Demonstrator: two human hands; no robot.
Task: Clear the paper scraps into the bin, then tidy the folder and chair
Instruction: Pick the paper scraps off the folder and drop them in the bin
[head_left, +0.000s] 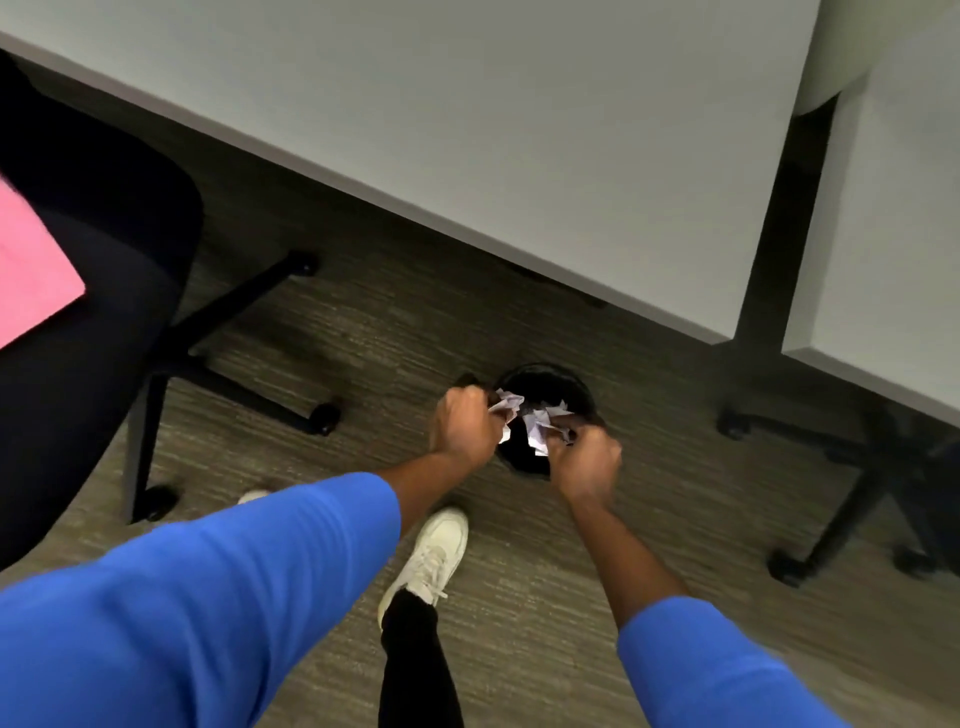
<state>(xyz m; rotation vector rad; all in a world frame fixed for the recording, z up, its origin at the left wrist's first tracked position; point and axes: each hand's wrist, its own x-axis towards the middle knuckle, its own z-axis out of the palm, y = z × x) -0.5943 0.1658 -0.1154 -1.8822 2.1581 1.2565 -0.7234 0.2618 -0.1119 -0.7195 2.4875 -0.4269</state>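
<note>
Hovering over the bin (558, 387) now, both hands at its rim: left hand (466, 423) closed round a wad of crumpled paper scraps (506, 405), right hand (587, 460) pinching another white bunch (540, 423) right above the black opening. Bin sits on the carpet (395, 322) just below the white desk (519, 130) edge (round, dark inside, can't tell what's in it). Over on the left, pink folder (31, 260) lies flat on the seat of the black chair (109, 249), well apart from the hands; chair base & castors splay toward the bin. Blue sleeves (208, 597) w/ forearms bare, one white shoe (431, 561) planted between the arms.
</note>
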